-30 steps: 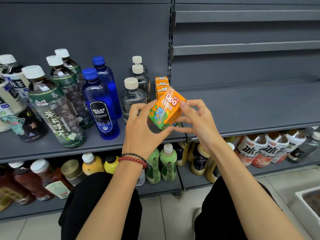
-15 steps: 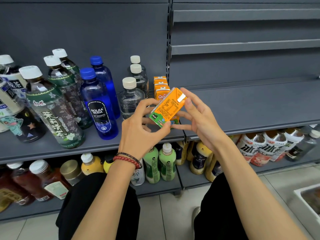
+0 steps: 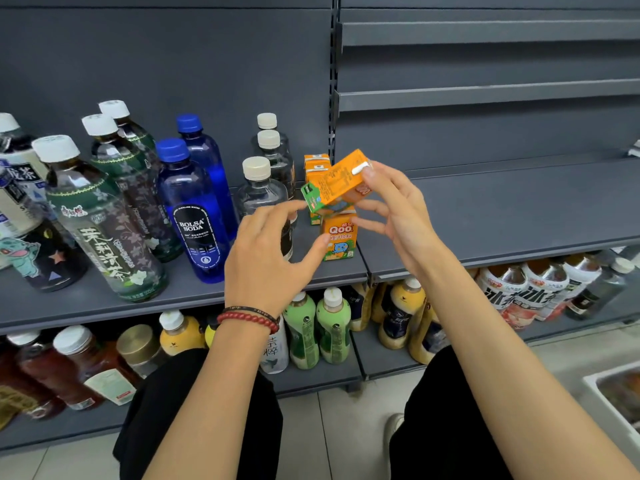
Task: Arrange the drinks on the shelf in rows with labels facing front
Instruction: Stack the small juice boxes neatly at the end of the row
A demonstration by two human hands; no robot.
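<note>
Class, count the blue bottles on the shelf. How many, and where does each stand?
2. The front blue bottle stands on the upper shelf, BOLSA SODA label facing out; the rear blue bottle stands right behind it. A third hidden behind seems unlikely.

The left hand (image 3: 266,258) covers the lower part of a clear bottle (image 3: 262,197). Fine print on the tilted juice carton (image 3: 334,187) is unreadable. The right edge cuts off a white tray (image 3: 594,389).

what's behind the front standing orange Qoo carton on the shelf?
More small orange juice cartons lined up behind it. The tilted orange carton held in the right hand covers most of them; count unclear.
</note>
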